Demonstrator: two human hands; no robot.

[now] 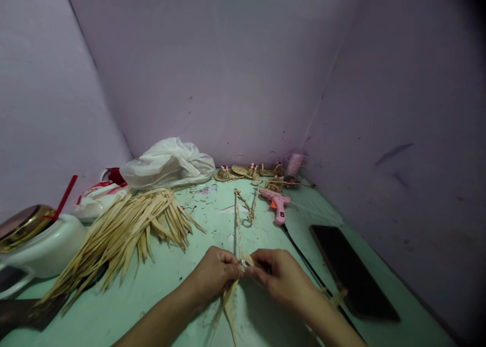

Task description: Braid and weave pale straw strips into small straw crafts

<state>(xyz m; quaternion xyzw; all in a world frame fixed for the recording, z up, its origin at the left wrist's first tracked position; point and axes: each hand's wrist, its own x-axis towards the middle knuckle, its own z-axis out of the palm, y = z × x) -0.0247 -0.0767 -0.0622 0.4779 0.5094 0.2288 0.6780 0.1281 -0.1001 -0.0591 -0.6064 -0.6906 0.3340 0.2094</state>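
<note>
My left hand (214, 276) and my right hand (279, 276) meet low in the middle of the green table (212, 220). Both are closed in a pinch on the near end of a thin braided straw cord (238, 220). The cord runs away from me across the table to a loose loop near the pink glue gun (278, 204). Loose straw strips hang down from under my left hand toward me. A big bundle of pale straw strips (125, 230) lies to the left of my hands.
A black phone (351, 271) lies at the right, with the glue gun's black cable (304, 261) beside it. At the back are a white plastic bag (169, 162), small woven straw pieces (246, 172) and a pink cup (295, 163). A white pot (41, 246) stands far left. Purple walls enclose the table.
</note>
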